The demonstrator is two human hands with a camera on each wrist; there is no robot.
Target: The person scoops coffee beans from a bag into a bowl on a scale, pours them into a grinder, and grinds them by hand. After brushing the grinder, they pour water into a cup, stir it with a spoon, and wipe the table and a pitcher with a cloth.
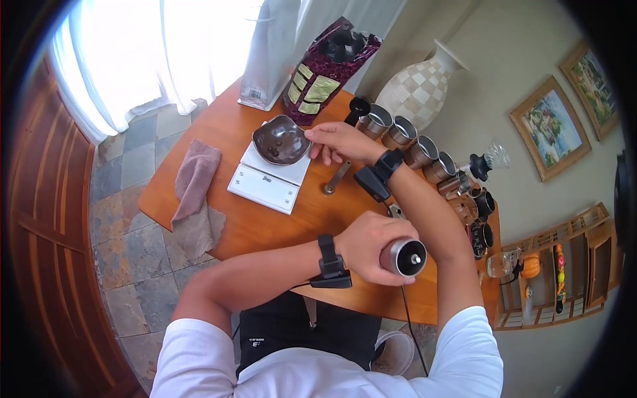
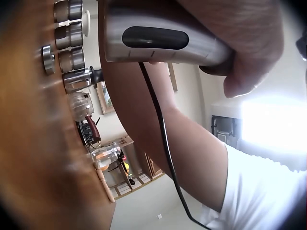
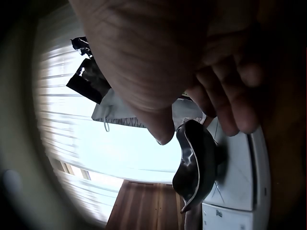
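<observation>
My left hand [image 1: 375,247] grips a hand coffee grinder [image 1: 407,257], its black top and central shaft facing up and no crank on it. In the left wrist view the grinder's metal body [image 2: 163,40] shows a dark oval window. My right hand [image 1: 338,142] reaches to the rim of a dark, wavy-edged dish [image 1: 282,136]. A few coffee beans [image 1: 274,151] lie inside it. Seen from the right wrist, the thumb [image 3: 160,129] and fingers are spread on either side of the dish's edge. Beneath the dish is a white digital scale [image 1: 264,190].
A small measuring spoon [image 1: 337,178] lies right of the scale, a mauve cloth [image 1: 197,186] left of it. Behind stand a purple coffee bag [image 1: 325,76] and a checkered vase [image 1: 415,86]. Several metal-rimmed canisters [image 1: 401,131] line the table's right side. A tub [image 1: 393,355] is below the table.
</observation>
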